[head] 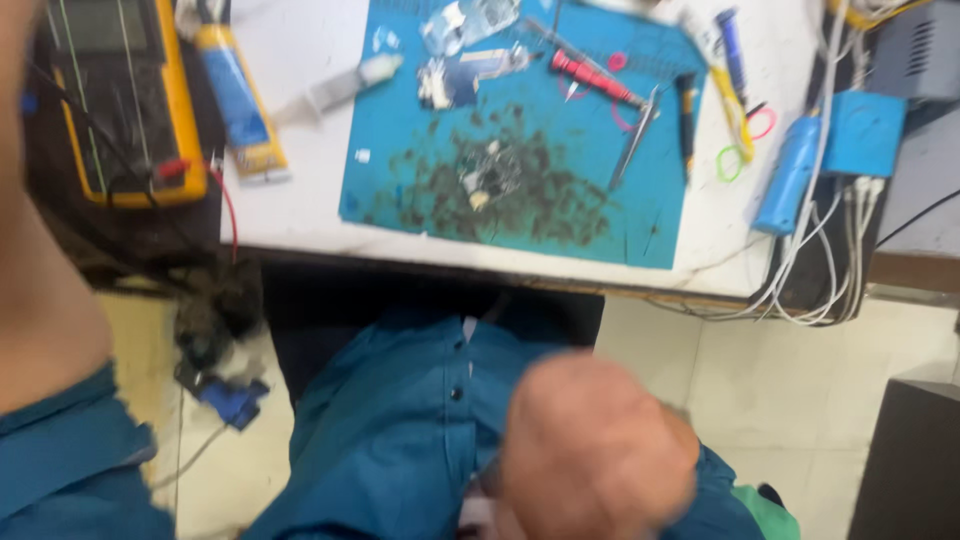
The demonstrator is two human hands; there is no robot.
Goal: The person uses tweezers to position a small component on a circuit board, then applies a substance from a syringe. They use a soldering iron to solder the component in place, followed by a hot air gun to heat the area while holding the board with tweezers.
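My right hand (595, 455) is a blurred, rounded shape low in the view, close against my blue shirt (400, 420). Its fingers look curled in, and the blur hides whether anything is inside them. Only my left arm (40, 290), with a blue sleeve, shows along the left edge; that hand is out of frame. On the white table (300, 215) beyond lies a blue work mat (400, 160) with dark debris and small parts (490, 180). A red-handled screwdriver (595, 78) and metal tweezers (635, 140) rest on the mat.
A yellow multimeter (120, 100) with red lead sits at the table's left, next to a blue-and-yellow tube (235, 95) and a syringe (345, 85). At the right are a blue box (865, 130) and white cables (810, 290). A black box (915, 460) stands on the floor.
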